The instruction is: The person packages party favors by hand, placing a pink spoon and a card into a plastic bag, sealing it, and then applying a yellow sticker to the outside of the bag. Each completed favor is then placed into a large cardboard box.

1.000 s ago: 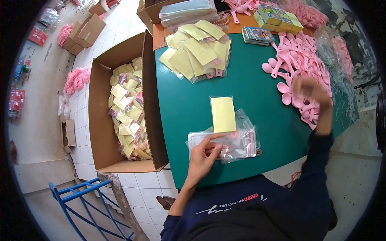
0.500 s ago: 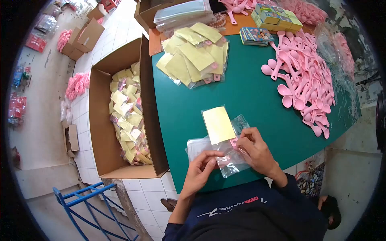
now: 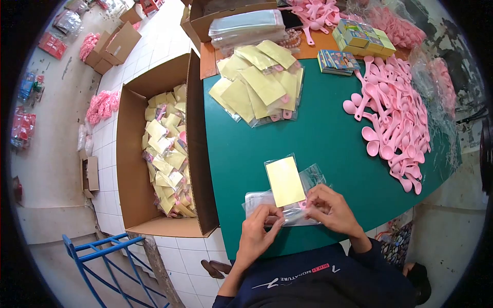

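Observation:
A clear plastic bag with a pale yellow card in it lies near the front of the green table. The pink handle end of a spoon shows at the card's lower right corner. My left hand pinches the bag's lower edge at the left. My right hand grips the bag's right side beside the pink handle, thumb and fingers together. Under and beside it lie more clear bags. Farther back is a pile of bagged yellow cards with pink pieces showing.
Pink spoons are heaped at the right. Small booklets and boxes stand at the back. A cardboard box of bagged cards is left of the table, with a blue metal frame below it.
The view has shifted, so the table scene sits lower in it. The bag's lower part, earlier hanging loose toward me, is now drawn up or folded between my two hands.

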The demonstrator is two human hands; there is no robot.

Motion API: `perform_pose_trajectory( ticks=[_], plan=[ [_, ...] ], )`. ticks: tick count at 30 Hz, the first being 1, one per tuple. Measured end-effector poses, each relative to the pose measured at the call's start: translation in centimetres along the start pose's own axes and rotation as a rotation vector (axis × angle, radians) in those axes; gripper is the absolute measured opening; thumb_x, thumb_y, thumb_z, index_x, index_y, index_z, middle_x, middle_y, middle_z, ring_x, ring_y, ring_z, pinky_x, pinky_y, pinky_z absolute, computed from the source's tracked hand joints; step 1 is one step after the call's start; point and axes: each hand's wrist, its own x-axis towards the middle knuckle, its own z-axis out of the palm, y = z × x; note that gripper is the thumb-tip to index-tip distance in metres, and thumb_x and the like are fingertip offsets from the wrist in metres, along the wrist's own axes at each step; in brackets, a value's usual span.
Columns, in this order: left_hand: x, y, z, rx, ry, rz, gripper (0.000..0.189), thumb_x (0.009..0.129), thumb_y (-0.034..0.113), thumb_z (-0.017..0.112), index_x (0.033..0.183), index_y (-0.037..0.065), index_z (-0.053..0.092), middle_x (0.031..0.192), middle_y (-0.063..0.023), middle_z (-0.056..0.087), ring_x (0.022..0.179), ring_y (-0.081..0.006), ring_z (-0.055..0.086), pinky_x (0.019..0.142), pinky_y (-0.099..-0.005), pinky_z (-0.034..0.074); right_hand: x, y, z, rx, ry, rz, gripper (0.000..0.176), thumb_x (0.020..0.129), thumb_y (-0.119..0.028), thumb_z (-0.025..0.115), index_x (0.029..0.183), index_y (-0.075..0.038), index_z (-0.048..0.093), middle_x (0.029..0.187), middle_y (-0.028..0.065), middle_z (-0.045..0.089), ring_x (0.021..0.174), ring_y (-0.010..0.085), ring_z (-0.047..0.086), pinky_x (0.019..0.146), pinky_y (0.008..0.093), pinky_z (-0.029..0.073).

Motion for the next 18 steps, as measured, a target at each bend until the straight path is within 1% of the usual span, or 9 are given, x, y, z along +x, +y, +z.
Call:
perform_pose_trajectory(
  ticks=[3,6,9,11,17,18],
  plan=[
    [0.1,-0.2,0.5,-0.093,0.033,-0.065,0.013,0.08,0.001,0.065,0.09,-0.001,0.057,0.089,-0.0087,0.062,0.076,-0.0185,0.068,0.06,-0.0277,0.053,0.1,-0.7,0.3,0.129,0.007,0.178,0.008,0.089,-0.004,0.056,0.093,0.002,0.053,0.086,0.0084,0.061,0.077,0.012,0.063,0.063,0.0234,0.052],
    [0.1,-0.1,0.7,-0.106,0.079,-0.107,0.012,0.08,0.003,0.067,0.088,-0.001,0.058,0.087,-0.0079,0.062,0.075,-0.0173,0.068,0.059,-0.0271,0.053,0.3,-0.5,0.8,0.156,0.12,0.131,0.013,0.09,-0.007,0.056,0.093,0.005,0.052,0.079,0.0099,0.064,0.066,0.0143,0.066,0.058,0.0243,0.052],
    [0.2,0.3,0.7,-0.101,0.116,-0.127,0.014,0.08,0.005,0.068,0.088,-0.002,0.06,0.084,-0.0076,0.062,0.073,-0.016,0.067,0.06,-0.0258,0.053,0.5,-1.0,0.9,0.079,0.135,0.145,0.012,0.09,-0.005,0.055,0.092,0.006,0.052,0.08,0.0116,0.065,0.066,0.0144,0.066,0.056,0.0244,0.052],
    [0.0,-0.1,0.8,-0.093,0.115,-0.165,0.015,0.08,0.006,0.069,0.089,-0.002,0.06,0.083,-0.0076,0.062,0.073,-0.0149,0.066,0.061,-0.0248,0.053,0.7,-1.1,1.1,0.082,0.15,0.156,0.009,0.09,-0.003,0.054,0.091,0.005,0.05,0.078,0.0109,0.064,0.063,0.014,0.065,0.055,0.023,0.051],
    [0.0,-0.3,1.2,-0.237,0.18,-0.286,0.015,0.08,0.005,0.07,0.089,-0.003,0.06,0.085,-0.0069,0.062,0.071,-0.0113,0.064,0.061,-0.0227,0.052,1.0,-0.9,1.5,0.044,0.183,0.163,0.008,0.089,0.0,0.054,0.091,0.004,0.048,0.077,0.0111,0.063,0.062,0.0146,0.065,0.052,0.0226,0.05],
    [0.1,-0.3,1.3,-0.251,0.19,-0.279,0.016,0.081,0.005,0.069,0.09,-0.003,0.059,0.086,-0.007,0.062,0.072,-0.0113,0.063,0.06,-0.0224,0.052,1.1,-1.0,1.6,0.048,0.196,0.169,0.008,0.089,0.0,0.054,0.091,0.004,0.047,0.076,0.0113,0.063,0.062,0.0147,0.066,0.052,0.0227,0.05]
  ],
)
